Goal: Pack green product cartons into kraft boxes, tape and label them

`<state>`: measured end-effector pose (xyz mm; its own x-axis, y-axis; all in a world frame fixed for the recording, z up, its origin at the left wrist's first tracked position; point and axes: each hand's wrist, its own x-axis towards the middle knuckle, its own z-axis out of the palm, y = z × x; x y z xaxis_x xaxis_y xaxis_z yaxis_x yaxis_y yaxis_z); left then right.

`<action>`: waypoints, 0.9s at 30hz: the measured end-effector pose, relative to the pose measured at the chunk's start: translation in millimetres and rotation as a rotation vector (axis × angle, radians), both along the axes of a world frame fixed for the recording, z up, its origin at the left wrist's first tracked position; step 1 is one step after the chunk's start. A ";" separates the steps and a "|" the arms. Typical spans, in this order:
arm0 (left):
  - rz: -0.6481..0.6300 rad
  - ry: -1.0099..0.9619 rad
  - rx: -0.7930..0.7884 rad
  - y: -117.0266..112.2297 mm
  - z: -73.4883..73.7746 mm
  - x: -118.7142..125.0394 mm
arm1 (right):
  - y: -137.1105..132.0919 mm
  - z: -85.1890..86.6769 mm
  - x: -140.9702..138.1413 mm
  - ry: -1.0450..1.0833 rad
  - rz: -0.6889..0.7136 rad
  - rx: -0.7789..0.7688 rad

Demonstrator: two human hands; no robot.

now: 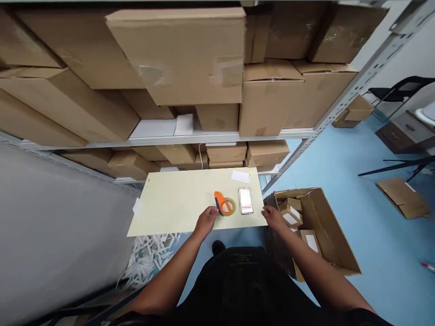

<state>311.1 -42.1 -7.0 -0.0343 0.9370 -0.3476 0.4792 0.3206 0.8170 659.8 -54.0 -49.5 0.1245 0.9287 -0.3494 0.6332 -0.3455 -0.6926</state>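
My left hand (206, 220) is over the front part of a pale yellow tabletop (170, 203), its fingers curled together. Its fingertips lie close beside an orange tape dispenser (220, 198) with a yellowish tape roll (232, 207). A narrow dark blue item, perhaps a pen, lies along the dispenser's left side. What the left fingers hold, if anything, is too small to make out. At the tabletop's right edge is my right hand (273, 217), fingers bent together; their contents are hidden. Between the hands lies a phone (245, 201) with a lit, partly blurred screen. Behind it is a white slip (240, 176).
Metal shelving (217, 138) packed with cardboard boxes (190, 54) rises behind the tabletop. On the right, an open carton (335, 231) holds smaller labelled boxes. White scraps (149, 256) are heaped below left. A black chair (401, 90) stands farther off, beyond blue floor.
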 end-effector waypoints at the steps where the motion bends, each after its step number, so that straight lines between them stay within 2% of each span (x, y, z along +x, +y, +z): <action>1: -0.002 0.001 -0.009 0.4 -4.1 -11.9 | 3.0 -0.5 -11.5 -0.017 -0.001 -0.003; 5: -0.045 0.000 -0.036 4.8 -12.1 -46.2 | 9.8 -2.2 -45.5 -0.069 -0.024 -0.019; 10: -0.071 0.011 -0.059 11.1 -13.2 -61.7 | 17.1 -5.8 -56.1 -0.216 0.088 -0.026; 15: -0.004 -0.006 -0.072 9.9 -22.0 -55.8 | 34.4 -17.8 -49.3 -0.284 0.210 -0.053; 22: 0.115 -0.002 -0.110 -8.9 -31.9 -36.1 | 62.5 -35.6 -39.5 -0.316 0.402 -0.088; 27: 0.185 0.004 -0.130 -18.0 -36.2 -28.9 | 73.1 -45.4 -36.3 -0.335 0.504 -0.090</action>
<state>282.2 -60.1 -43.3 -0.2032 0.8620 -0.4644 0.4053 0.5057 0.7615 623.5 19.1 -94.9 -0.2058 0.8704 -0.4473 0.9123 0.0053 -0.4095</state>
